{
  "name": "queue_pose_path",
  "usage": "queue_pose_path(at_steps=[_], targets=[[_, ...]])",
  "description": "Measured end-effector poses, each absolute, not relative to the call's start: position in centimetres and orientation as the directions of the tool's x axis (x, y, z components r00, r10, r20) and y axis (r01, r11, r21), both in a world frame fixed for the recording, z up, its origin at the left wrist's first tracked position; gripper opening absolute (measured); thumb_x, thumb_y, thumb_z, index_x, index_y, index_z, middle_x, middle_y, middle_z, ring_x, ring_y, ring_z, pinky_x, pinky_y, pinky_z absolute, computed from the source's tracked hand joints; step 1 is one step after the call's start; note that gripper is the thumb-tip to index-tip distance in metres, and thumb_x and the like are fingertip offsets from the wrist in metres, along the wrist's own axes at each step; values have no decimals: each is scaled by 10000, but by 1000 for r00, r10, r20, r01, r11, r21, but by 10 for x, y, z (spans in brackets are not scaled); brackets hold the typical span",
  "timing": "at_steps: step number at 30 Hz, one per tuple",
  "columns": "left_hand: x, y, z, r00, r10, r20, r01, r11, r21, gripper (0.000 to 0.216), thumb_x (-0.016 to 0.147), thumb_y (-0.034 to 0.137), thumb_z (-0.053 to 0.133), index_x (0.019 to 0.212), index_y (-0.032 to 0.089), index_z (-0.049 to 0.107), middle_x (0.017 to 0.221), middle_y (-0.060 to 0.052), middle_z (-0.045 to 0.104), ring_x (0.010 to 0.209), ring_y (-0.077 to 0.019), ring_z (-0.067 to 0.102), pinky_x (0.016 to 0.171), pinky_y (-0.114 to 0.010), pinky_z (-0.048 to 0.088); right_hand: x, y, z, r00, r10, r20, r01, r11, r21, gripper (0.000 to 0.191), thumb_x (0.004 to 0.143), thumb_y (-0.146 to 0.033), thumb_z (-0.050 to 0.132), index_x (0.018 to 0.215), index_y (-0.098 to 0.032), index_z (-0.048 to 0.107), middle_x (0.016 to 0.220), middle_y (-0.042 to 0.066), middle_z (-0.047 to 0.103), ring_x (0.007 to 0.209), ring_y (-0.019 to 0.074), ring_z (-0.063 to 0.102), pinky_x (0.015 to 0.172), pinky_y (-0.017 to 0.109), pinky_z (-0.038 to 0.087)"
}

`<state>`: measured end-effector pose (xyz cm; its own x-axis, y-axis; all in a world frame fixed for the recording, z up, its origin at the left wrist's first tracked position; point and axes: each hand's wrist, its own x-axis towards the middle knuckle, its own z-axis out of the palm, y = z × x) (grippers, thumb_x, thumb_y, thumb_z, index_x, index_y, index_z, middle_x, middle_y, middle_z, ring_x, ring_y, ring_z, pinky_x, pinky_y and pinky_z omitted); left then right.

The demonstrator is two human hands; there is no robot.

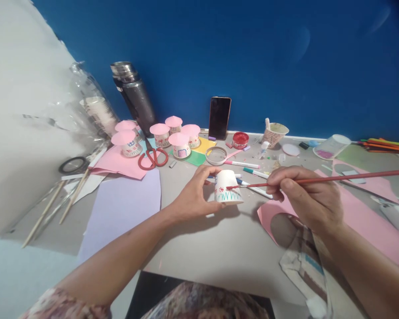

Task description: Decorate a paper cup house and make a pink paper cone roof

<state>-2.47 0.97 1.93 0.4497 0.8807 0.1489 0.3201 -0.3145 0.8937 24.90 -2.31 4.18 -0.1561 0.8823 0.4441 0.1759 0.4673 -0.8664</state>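
My left hand [194, 195] grips an upside-down white paper cup [226, 186] just above the grey table [219, 248]. The cup has green zigzag grass drawn around its rim and small red marks on its side. My right hand [306, 197] holds a long red paintbrush [335, 178], whose tip touches the cup's side. A red paint pot [240, 139] stands open farther back, near the wall.
Several pink-roofed cup houses [161, 135] stand at the back left beside red scissors [153, 158], a dark flask [134, 95] and a propped phone [219, 117]. Markers [251, 170], pink paper [369, 212], lilac paper [123, 208] and wooden sticks [58, 204] lie around.
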Motion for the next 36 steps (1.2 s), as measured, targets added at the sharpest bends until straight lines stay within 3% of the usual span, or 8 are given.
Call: queue_pose_path(at_steps=[36], targets=[[-23,8,20,453,879,146,336,-321,886,720,701,210,831,1350,283,529,1438,-74,552,1336,-297,554,1105,-479,495,250,-20,46,-189,848,495,192,527,-828,198,1058,-275,604,971,-251,780,807,13,711,669,129,631,572,245,514]])
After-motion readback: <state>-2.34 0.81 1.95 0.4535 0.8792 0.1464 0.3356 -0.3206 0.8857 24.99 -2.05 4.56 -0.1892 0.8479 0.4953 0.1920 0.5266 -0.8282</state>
